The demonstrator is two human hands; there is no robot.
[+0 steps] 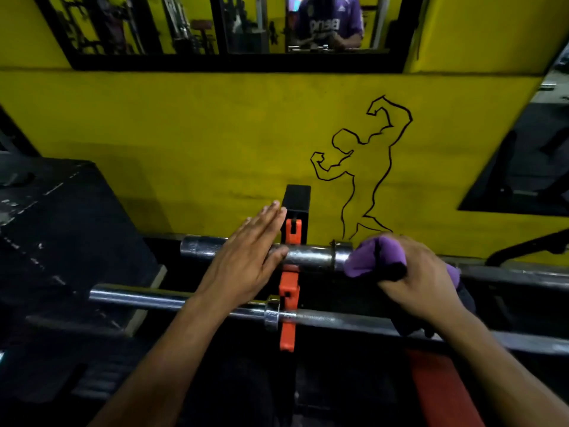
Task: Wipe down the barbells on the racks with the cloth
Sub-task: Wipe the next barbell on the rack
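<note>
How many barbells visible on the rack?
2. The upper barbell lies under both hands, nearer the wall; the lower barbell sits closer to the camera. More may sit out of frame.

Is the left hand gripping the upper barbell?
No. The left hand lies flat with straight fingers on the upper barbell, while the right hand holds the purple cloth.

Two steel barbells lie across an orange rack (289, 291) before a yellow wall (184, 124). The left hand (246, 257) rests flat, fingers straight, on the sleeve of the upper barbell (308, 255). The right hand (418, 278) grips a purple cloth (375, 257) against the same bar, just right of its collar. The lower barbell (154, 298) passes under both wrists. A black outline drawing of a flexing figure (363, 161) is on the wall.
</note>
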